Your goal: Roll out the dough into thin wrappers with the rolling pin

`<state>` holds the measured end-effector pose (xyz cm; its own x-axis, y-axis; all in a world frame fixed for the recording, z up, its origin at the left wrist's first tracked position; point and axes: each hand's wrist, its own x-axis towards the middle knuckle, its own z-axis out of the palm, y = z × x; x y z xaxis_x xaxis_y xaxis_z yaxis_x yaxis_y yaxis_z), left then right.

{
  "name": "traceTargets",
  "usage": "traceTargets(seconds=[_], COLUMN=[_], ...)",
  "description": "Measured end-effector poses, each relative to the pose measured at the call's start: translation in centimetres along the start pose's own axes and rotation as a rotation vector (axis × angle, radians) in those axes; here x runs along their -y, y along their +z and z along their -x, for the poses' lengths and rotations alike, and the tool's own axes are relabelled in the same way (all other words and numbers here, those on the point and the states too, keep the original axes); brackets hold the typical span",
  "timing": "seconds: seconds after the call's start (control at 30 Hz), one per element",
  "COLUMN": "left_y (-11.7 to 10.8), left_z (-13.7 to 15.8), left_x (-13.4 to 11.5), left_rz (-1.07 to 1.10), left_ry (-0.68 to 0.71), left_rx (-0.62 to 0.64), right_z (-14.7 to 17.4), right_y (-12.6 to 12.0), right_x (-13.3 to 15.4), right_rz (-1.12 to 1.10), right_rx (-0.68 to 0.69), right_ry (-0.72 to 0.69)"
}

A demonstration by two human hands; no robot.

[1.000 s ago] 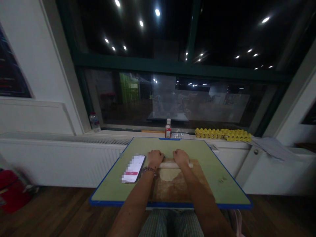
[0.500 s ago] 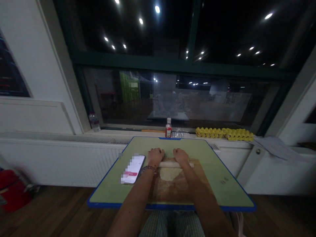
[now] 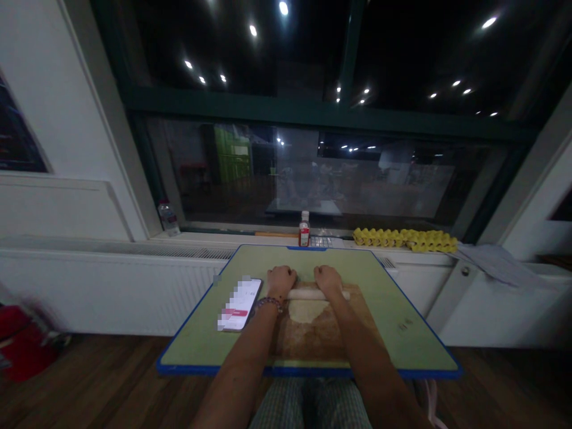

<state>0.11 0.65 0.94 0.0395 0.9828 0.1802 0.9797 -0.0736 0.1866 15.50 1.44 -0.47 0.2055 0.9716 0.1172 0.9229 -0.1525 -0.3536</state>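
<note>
A pale rolling pin (image 3: 307,295) lies crosswise on a brown board (image 3: 308,345), just beyond a flattened sheet of dough (image 3: 306,311). My left hand (image 3: 281,280) is over the pin's left end, palm down with fingers curled. Over its right part is my right hand (image 3: 328,279), likewise curled; the pin's tip shows past the wrist. Both palms are hidden from above, so their exact contact with the pin is hard to see. A beaded bracelet (image 3: 269,302) circles my left wrist. Left of that arm lies a phone (image 3: 241,304) with a lit screen.
The green folding table (image 3: 196,339) has a blue rim. Behind it, the windowsill holds a red-labelled bottle (image 3: 304,229), yellow egg cartons (image 3: 404,239) and a clear bottle (image 3: 168,218). White radiators (image 3: 134,298) run below. A red container (image 3: 24,345) stands on the floor at left.
Both hands and the rolling pin stay in nearly the same place on the board. The whole view has shifted slightly, with most things a little higher.
</note>
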Motion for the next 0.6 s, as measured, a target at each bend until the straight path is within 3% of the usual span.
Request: traceTargets(seconds=[0.6], left_y=[0.2], left_z=[1.0], left_x=[0.2], left_rz=[0.020], left_ry=[-0.037], left_rx=[-0.050], right_z=[1.9], right_y=[-0.8], right_x=[0.3], right_rz=[0.020], right_rx=[-0.026], right_ry=[0.002])
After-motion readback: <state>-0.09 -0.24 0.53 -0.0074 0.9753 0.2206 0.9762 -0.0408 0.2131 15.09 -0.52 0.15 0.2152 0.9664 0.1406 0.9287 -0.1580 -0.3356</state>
